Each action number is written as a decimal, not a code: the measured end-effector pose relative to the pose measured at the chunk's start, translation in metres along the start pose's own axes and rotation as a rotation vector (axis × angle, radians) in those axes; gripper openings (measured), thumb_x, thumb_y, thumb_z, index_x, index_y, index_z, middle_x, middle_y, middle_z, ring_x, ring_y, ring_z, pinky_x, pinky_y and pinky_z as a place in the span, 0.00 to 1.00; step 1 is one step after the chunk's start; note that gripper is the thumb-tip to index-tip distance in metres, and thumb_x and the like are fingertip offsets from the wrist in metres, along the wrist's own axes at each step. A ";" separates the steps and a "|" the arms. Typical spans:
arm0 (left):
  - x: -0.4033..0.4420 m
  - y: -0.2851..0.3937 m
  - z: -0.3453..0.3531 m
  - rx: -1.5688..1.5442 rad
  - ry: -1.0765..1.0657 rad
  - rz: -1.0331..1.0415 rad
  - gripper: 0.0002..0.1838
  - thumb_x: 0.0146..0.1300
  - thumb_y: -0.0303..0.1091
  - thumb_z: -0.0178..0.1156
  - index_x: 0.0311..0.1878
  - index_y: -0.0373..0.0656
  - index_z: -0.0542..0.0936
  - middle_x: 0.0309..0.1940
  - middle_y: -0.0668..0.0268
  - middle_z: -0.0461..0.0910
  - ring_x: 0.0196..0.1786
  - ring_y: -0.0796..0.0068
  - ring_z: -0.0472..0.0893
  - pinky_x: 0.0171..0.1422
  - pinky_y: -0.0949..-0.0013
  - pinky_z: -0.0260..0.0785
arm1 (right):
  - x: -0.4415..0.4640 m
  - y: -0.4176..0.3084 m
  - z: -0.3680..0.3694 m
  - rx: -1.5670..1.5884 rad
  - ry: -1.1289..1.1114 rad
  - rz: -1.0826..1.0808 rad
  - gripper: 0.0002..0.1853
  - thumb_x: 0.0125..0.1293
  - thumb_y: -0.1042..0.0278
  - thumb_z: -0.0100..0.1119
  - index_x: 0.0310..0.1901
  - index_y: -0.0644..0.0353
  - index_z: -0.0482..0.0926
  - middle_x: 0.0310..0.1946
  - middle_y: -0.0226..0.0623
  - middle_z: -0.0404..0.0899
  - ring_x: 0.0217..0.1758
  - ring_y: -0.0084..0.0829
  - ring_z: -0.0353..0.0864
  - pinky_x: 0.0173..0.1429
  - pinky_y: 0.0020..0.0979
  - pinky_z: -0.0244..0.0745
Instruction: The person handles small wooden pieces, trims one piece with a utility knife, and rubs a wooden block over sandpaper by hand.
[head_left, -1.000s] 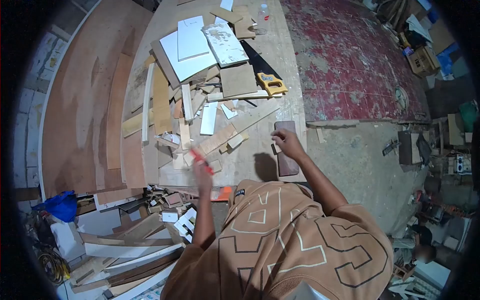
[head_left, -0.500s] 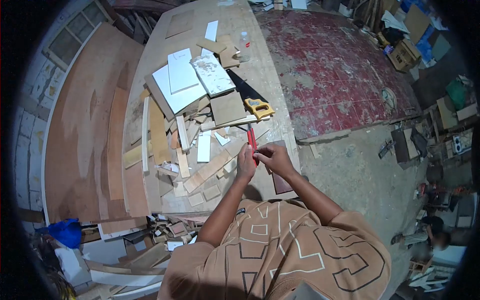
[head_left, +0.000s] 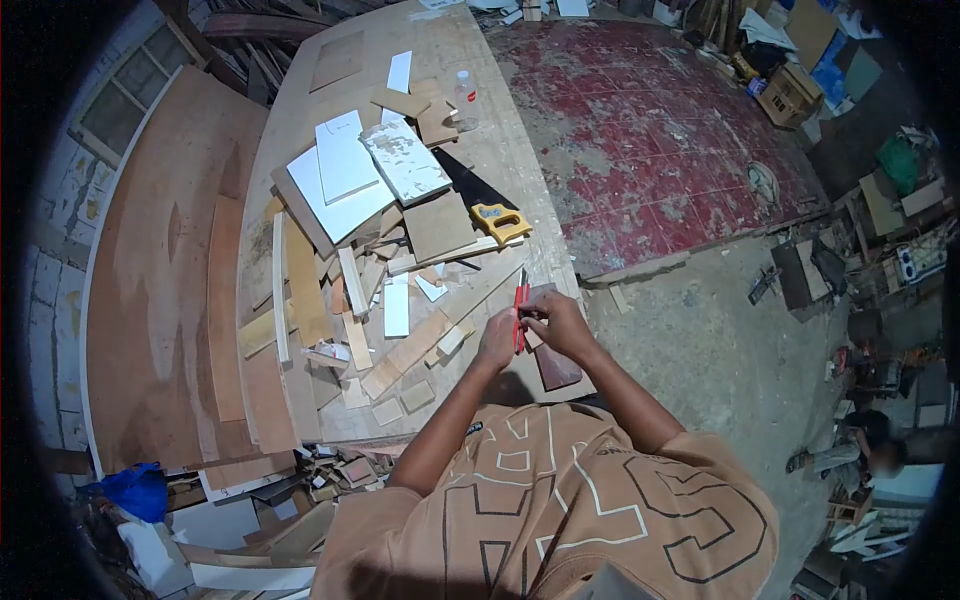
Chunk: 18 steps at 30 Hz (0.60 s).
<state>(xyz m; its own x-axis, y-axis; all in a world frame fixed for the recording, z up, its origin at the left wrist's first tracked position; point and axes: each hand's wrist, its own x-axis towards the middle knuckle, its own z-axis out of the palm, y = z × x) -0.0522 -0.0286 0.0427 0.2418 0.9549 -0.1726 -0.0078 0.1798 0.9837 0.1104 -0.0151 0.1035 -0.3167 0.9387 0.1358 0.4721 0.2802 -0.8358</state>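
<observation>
A red cutter-like tool is held upright over the near right part of the wooden table. My left hand is wrapped round its left side. My right hand is pinched against the tool's right side; its fingertips partly hide the tool. Beneath and beside my right hand lies a dark reddish-brown block. Wood offcuts and a white strip lie left of my hands. Farther up the table rests a saw with a yellow handle.
White boards, a paint-spattered board and a plastic bottle stand or lie farther back. A large plywood sheet leans at the left. Another person is at the far lower right.
Over the last second my left hand brought the red tool from the left to my right hand. Since the middle frame, both hands have shifted slightly with the view, still together at the tool.
</observation>
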 end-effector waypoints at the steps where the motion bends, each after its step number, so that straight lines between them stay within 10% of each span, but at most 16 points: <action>1: 0.000 -0.005 0.001 0.001 0.002 0.002 0.24 0.75 0.49 0.37 0.40 0.39 0.76 0.25 0.66 0.75 0.21 0.78 0.72 0.24 0.71 0.64 | 0.004 0.005 -0.001 -0.019 0.018 0.038 0.12 0.55 0.71 0.68 0.43 0.59 0.84 0.34 0.44 0.81 0.36 0.39 0.81 0.43 0.35 0.76; 13: -0.002 -0.006 0.006 0.407 -0.013 0.222 0.22 0.77 0.46 0.36 0.42 0.40 0.75 0.26 0.65 0.72 0.28 0.76 0.73 0.33 0.68 0.67 | 0.007 0.033 0.020 -0.256 0.153 -0.003 0.13 0.65 0.62 0.61 0.40 0.65 0.76 0.34 0.46 0.79 0.40 0.43 0.79 0.46 0.40 0.74; 18: 0.008 -0.019 0.019 -0.032 -0.039 0.039 0.24 0.75 0.49 0.35 0.43 0.40 0.75 0.25 0.71 0.72 0.26 0.81 0.71 0.31 0.72 0.66 | -0.004 0.022 0.001 0.023 0.124 0.150 0.19 0.64 0.55 0.63 0.44 0.64 0.75 0.35 0.45 0.80 0.35 0.41 0.82 0.40 0.38 0.76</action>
<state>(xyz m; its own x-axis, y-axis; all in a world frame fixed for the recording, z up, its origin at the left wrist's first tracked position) -0.0321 -0.0291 0.0237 0.2784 0.9514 -0.1313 -0.0487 0.1505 0.9874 0.1209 -0.0125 0.0840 -0.1395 0.9876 0.0721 0.4870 0.1318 -0.8634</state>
